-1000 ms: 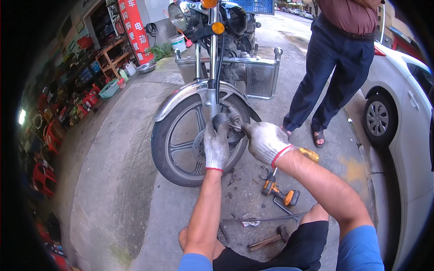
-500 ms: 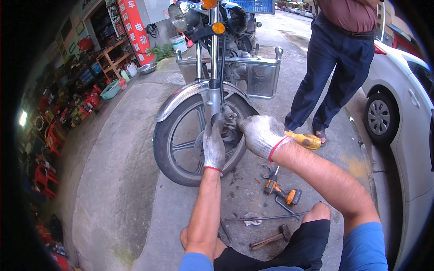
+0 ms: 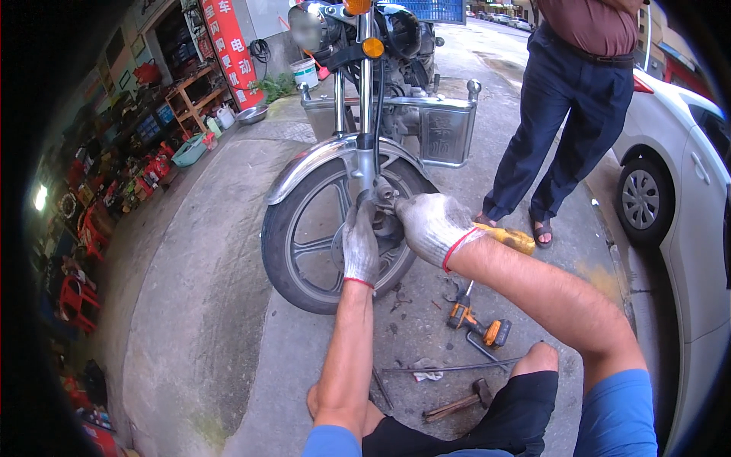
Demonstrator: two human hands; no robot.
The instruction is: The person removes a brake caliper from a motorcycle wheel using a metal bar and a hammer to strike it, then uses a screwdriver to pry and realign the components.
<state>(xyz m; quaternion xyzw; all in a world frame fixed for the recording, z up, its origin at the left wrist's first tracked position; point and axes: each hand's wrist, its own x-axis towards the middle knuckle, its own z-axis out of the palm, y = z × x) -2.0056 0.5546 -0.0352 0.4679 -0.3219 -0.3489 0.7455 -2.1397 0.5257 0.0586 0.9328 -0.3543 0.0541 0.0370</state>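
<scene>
A motorcycle's front wheel (image 3: 280, 255) with grey spokes and a chrome fender (image 3: 304, 171) stands in front of me. My left hand (image 3: 360, 247), in a grey-white glove with a red cuff, is closed at the lower end of the front fork (image 3: 366, 164), by the wheel hub. Its darkened fingertips press against the metal there. Just to its right, my right hand (image 3: 435, 222), gloved alike, is curled closed beside the hub. A small metal part (image 3: 387, 204) shows at its fingertips. What either hand grips is mostly hidden.
On the concrete lie an orange-black cordless drill (image 3: 463, 311), a hammer (image 3: 461, 404), a long thin bar (image 3: 449, 368), a white rag (image 3: 426, 369) and a yellow object (image 3: 514, 240). A person (image 3: 563, 122) stands right, beside a white car (image 3: 685, 167). Shop clutter (image 3: 152, 164) lines the left.
My right hand has shifted slightly left, closer to the hub, and its wrist has turned a little. My left hand stays in place. The whole view has moved slightly.
</scene>
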